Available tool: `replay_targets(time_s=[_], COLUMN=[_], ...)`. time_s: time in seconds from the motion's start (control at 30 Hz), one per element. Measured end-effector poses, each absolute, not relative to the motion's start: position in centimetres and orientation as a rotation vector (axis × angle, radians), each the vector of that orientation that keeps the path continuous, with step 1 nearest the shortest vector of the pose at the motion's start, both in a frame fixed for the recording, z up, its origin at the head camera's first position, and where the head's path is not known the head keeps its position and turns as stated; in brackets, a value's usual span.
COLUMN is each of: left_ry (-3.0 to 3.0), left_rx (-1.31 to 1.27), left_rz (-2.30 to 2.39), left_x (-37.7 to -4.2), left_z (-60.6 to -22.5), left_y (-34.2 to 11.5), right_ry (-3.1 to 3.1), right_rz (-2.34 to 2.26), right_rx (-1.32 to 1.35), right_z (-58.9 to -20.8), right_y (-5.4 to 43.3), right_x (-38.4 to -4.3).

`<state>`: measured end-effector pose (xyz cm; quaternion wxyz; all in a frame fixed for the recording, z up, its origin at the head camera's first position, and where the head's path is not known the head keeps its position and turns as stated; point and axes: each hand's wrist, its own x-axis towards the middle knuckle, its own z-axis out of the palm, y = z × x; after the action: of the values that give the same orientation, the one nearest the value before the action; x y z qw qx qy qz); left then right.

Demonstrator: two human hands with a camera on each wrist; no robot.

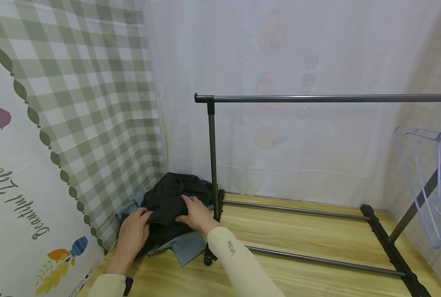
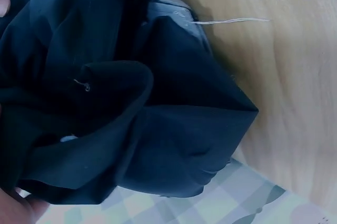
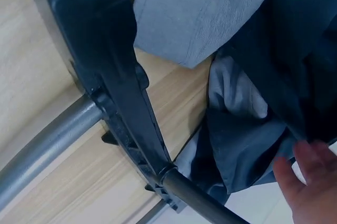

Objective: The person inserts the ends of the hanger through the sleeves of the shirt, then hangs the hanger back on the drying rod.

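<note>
A crumpled black garment (image 1: 168, 202) tops a heap in the corner, its kind hidden by the folds. Under it grey-blue clothing (image 1: 191, 246) sticks out at the front and on the left. My left hand (image 1: 134, 231) pinches the black cloth at the heap's near left side. In the left wrist view that hand (image 2: 21, 208) shows only at the lower left corner, at a fold. On the right of the heap, my right hand (image 1: 197, 214) touches the black cloth with thumb and fingers spread. Those fingers (image 3: 310, 166) look straight in the right wrist view.
A dark metal clothes rack (image 1: 213, 152) stands just right of the heap, its black foot (image 3: 100, 40) close to the clothes. Pale purple hangers (image 1: 439, 185) hang at the far right. A checked cloth (image 1: 105, 103) covers the left wall, above a wood-grain surface (image 1: 298, 231).
</note>
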<state>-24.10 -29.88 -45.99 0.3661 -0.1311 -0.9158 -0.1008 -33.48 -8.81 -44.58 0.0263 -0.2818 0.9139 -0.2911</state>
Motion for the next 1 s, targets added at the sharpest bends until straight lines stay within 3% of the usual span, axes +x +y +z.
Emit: replay_targets(time_s=[0.2, 0.43, 0.8, 1.0], left_ry=[-2.242, -2.208, -2.785, -2.889], left_rx=[-0.442, -0.39, 0.144, 0.213], left_rz=[-0.306, -0.403, -0.909, -1.028], left_x=[-23.8, -23.3, -23.6, -24.8], left_z=[-45.2, -45.1, -45.8, -46.9], left_y=[-29.5, -29.0, -29.6, -30.9], right_ry=[2.927, 2.965, 3.106, 3.129], right_rz=[-0.831, -0.682, -0.303, -0.376], right_rx=[-0.941, -0.982, -0.915, -0.93], right_z=[-44.6, -45.2, -47.7, -48.4], right_y=[-8.8, -9.0, -9.8, -9.4], right_x=[-33.8, -33.4, -32.2, -32.6])
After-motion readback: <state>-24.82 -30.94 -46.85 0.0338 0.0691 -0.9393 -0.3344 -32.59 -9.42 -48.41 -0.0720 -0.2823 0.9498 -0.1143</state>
